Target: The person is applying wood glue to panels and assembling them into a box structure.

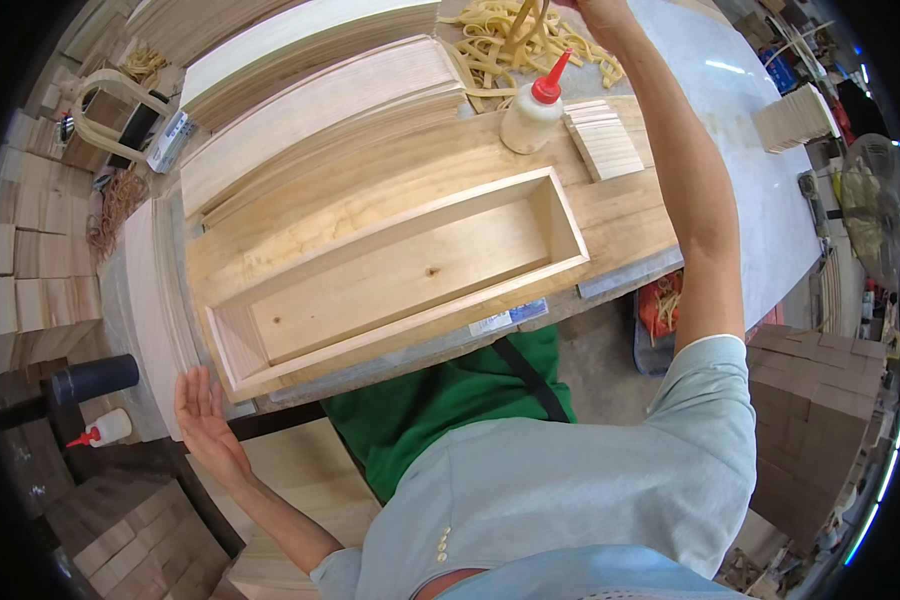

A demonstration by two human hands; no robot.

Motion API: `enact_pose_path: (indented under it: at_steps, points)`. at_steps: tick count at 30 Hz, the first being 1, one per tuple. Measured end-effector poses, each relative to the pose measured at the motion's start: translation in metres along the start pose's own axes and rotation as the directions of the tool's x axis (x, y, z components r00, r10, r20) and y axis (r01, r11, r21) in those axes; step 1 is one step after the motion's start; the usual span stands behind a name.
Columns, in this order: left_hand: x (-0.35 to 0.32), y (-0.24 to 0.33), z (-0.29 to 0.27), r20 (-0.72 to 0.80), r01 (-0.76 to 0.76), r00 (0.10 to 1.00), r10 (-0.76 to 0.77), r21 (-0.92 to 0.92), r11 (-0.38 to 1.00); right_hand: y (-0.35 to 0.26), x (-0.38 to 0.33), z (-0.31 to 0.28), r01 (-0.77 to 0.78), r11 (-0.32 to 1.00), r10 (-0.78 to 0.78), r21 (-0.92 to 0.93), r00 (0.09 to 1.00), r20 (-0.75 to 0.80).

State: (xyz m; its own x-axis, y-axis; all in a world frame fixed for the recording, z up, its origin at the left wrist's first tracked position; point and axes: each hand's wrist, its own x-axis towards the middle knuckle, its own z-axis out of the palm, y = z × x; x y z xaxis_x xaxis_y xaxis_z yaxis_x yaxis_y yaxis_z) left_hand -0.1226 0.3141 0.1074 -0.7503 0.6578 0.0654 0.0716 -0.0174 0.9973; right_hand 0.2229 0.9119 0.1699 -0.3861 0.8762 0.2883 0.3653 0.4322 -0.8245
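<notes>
across the counter (pixel 770 225), a long, shallow wooden box (pixel 410 272) is laid on a wide board (pixel 335 233), its open side turned upward. near its lower left corner, the left hand (pixel 209 431) is held with fingers (pixel 203 393) extended, its grip released. at the upper edge of view, the right hand (pixel 597 10) is partly cut off beside a heap of yellow bands (pixel 485 45); a raised band (pixel 515 33) is seen close to it, but whether its grip is closed cannot be told. behind the box, a white bottle (pixel 530 123) with a red nozzle (pixel 552 80) is stood upright on the board, flanked by small wood strips (pixel 605 142). long planks (pixel 320 110) are stacked farther left.
</notes>
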Motion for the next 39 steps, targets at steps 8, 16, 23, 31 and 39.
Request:
enact_pose_path:
  at_steps: [8,16,23,31,39]
  points:
    - [0.010,0.027,0.017,-0.043,-0.121,0.991,0.123,0.048,0.991,-0.011,-0.006,-0.008,0.010,0.971,0.000,0.240,0.999,-0.041]
    - [0.019,0.094,0.134,0.226,-0.414,0.888,0.401,0.013,0.910,-0.140,-0.099,-0.010,0.088,0.731,-0.285,0.677,0.941,0.185]
    - [0.021,0.112,0.247,0.583,-0.073,0.786,0.207,-0.245,0.967,-0.177,-0.230,0.059,-0.372,0.663,-0.115,0.649,0.807,0.580]
    - [0.018,0.081,0.099,0.546,0.120,0.837,-0.038,-0.116,0.986,-0.125,-0.268,-0.003,-0.091,0.993,0.042,0.071,0.858,0.512]
    - [0.049,0.047,0.027,0.304,0.109,0.928,-0.218,0.338,0.935,-0.069,-0.263,-0.008,-0.448,0.894,0.410,0.006,0.822,0.395]
